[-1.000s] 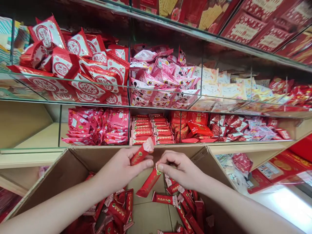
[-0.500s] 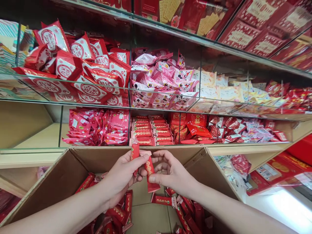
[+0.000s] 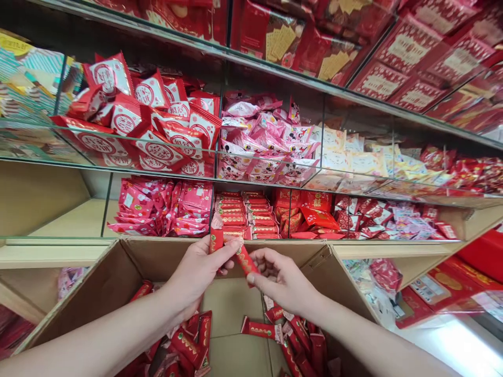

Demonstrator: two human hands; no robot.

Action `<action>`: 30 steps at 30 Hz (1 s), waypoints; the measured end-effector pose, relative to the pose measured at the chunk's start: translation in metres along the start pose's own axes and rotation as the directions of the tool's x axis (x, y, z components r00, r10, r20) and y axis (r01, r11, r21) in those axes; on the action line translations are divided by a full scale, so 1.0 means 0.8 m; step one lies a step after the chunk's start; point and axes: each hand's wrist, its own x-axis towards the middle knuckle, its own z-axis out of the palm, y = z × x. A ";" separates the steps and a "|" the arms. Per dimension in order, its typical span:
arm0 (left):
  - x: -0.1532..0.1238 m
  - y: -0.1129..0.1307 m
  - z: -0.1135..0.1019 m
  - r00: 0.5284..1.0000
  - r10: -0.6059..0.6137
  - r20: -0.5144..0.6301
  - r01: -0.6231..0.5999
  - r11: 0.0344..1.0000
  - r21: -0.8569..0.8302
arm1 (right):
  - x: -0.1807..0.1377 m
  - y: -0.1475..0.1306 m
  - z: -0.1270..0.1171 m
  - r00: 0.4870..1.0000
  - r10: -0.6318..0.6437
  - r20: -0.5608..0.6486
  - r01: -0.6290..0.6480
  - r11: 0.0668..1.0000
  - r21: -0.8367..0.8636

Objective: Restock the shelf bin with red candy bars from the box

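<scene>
My left hand (image 3: 196, 275) holds a slim red snack packet (image 3: 216, 239) upright, its pale crimped end pointing up. Its thumb also presses on the upper end of a second red snack packet (image 3: 245, 260), which tilts down to the right. At that packet's lower end, the thumb and curled fingers of my right hand (image 3: 285, 277) close on it. Both hands are over an open cardboard box (image 3: 320, 269). Loose red packets (image 3: 259, 329) of the same kind lie inside, heaped at the left and right, with the bottom showing between.
Behind the box, a shelf compartment holds stacked red packets (image 3: 260, 214) of the same look. Pink packets (image 3: 145, 201) are to its left, red bags (image 3: 316, 207) to its right. A glass-fronted shelf (image 3: 220, 180) above carries several kinds of bagged snacks. Red cartons (image 3: 434, 283) stand at the right.
The second packet has swung from nearly upright to a stronger slant, its lower end rising to the right with my right hand. The view has shifted slightly.
</scene>
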 end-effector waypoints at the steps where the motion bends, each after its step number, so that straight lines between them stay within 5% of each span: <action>1: 0.002 0.001 -0.001 1.000 0.008 -0.023 -0.008 1.000 -0.008 | 0.005 -0.002 -0.008 0.998 -0.047 -0.031 0.043 0.992 -0.119; 3: 0.005 0.003 -0.003 0.999 0.007 -0.050 -0.008 1.000 -0.023 | 0.023 -0.010 -0.025 0.986 -0.143 -0.085 0.100 0.917 -0.385; 6: 0.005 0.006 -0.005 1.000 0.000 -0.030 -0.001 1.000 -0.008 | 0.063 -0.028 -0.047 0.980 -0.172 -0.099 0.039 0.658 -0.752; 10: -0.004 0.009 0.000 0.999 0.038 0.019 -0.039 0.998 0.057 | 0.122 -0.035 -0.058 0.983 -0.062 -0.174 -0.141 0.355 -0.924; 15: -0.017 0.009 0.002 0.996 0.066 0.064 -0.073 0.991 0.114 | 0.178 -0.003 -0.067 0.950 0.199 -0.242 -0.290 0.270 -0.918; 19: -0.014 0.006 -0.003 0.994 0.079 0.080 -0.088 0.990 0.109 | 0.206 0.019 -0.071 0.920 0.338 -0.199 -0.287 0.233 -0.929; 30: -0.005 -0.004 -0.010 0.993 0.036 0.113 -0.058 0.979 0.194 | 0.207 0.048 -0.069 0.948 0.257 -0.187 -0.246 0.221 -0.944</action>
